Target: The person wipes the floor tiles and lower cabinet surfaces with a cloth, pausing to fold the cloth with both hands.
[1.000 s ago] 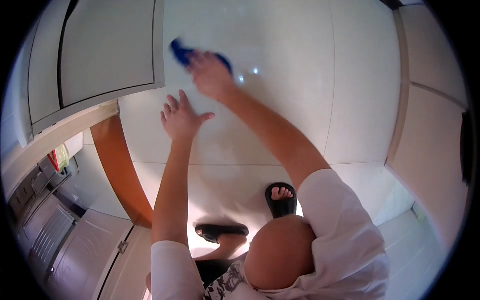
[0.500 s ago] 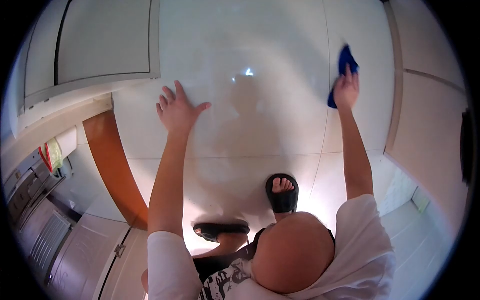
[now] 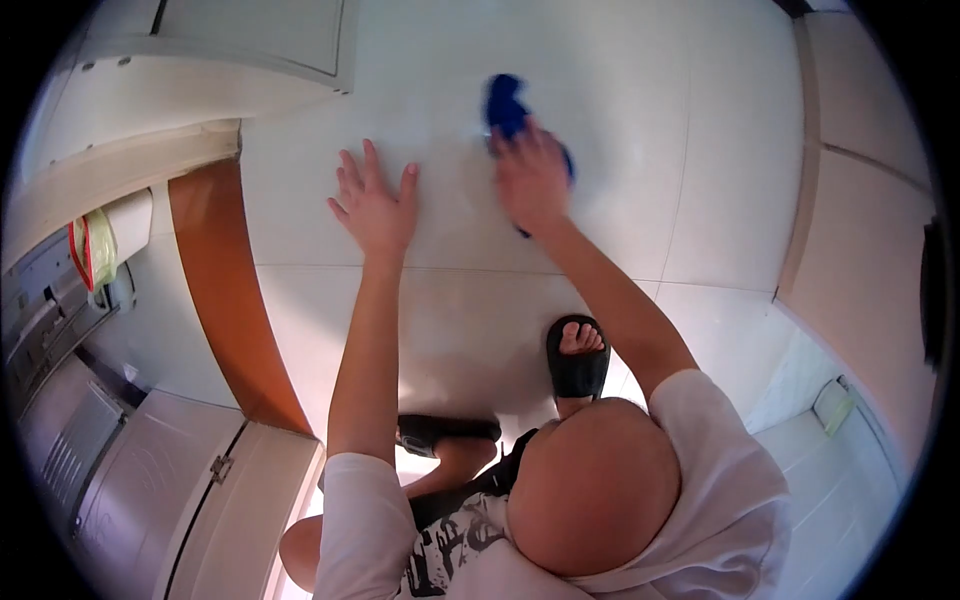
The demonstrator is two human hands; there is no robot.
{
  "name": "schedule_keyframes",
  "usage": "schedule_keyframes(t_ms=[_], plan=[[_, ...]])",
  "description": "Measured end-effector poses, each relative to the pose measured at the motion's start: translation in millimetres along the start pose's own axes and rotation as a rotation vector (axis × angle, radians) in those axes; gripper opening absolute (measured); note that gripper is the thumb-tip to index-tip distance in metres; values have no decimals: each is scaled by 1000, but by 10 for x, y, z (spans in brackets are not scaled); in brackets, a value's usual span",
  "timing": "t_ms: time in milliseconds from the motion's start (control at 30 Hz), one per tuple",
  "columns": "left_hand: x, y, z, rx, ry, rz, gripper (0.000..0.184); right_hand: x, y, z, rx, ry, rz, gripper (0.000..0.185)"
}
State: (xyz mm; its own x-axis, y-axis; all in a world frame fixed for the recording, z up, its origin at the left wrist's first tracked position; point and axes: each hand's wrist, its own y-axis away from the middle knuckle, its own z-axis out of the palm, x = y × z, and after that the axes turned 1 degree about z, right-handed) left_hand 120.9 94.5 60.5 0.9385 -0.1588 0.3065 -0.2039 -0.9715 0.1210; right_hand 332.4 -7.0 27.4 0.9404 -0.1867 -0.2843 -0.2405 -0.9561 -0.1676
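My left hand (image 3: pixel 380 212) rests on the pale tiled floor (image 3: pixel 610 90), its fingers spread and nothing in it. To the right of it, my right hand (image 3: pixel 535 185) presses a dark blue cloth (image 3: pixel 507 100) against the tiles. The cloth sticks out beyond the fingertips and a little at both sides of the palm; the rest is hidden under the hand. Motion slightly blurs the right hand and the cloth.
Black slides (image 3: pixel 577 370) are on my feet. A white cabinet (image 3: pixel 250 40) stands at upper left, above a brown threshold strip (image 3: pixel 215 270). Pale cabinet fronts (image 3: pixel 865 240) line the right side. A white door (image 3: pixel 160 480) is at lower left.
My right hand has swept the blue cloth left across the floor, from near the right-hand cabinets to the middle. My left hand stays spread on the floor. The view has shifted slightly.
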Motion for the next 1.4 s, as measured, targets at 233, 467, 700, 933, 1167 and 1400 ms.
schedule_keyframes(t_ms=[233, 467, 700, 933, 1167, 1400], plan=[[-222, 260, -131, -4, 79, 154, 76, -551, -201, 133, -146, -275, -451, 67], [-78, -101, -69, -6, -63, 450, 63, -325, 452, -138, -19, -211, 13, 68], [-63, -167, -213, -165, -53, 388, 22, -128, 379, -227, -82, -151, -48, 39], [-324, -84, -277, -233, 391, 317, 27, 715, 144, -521, -41, 106, -87, 26], [-93, -183, -311, -295, 619, 51, 28, 655, -103, -707, 12, -219, -121, 31], [268, -68, -270, -151, 170, 461, 26, 707, 27, -595, -181, -98, -22, 29]])
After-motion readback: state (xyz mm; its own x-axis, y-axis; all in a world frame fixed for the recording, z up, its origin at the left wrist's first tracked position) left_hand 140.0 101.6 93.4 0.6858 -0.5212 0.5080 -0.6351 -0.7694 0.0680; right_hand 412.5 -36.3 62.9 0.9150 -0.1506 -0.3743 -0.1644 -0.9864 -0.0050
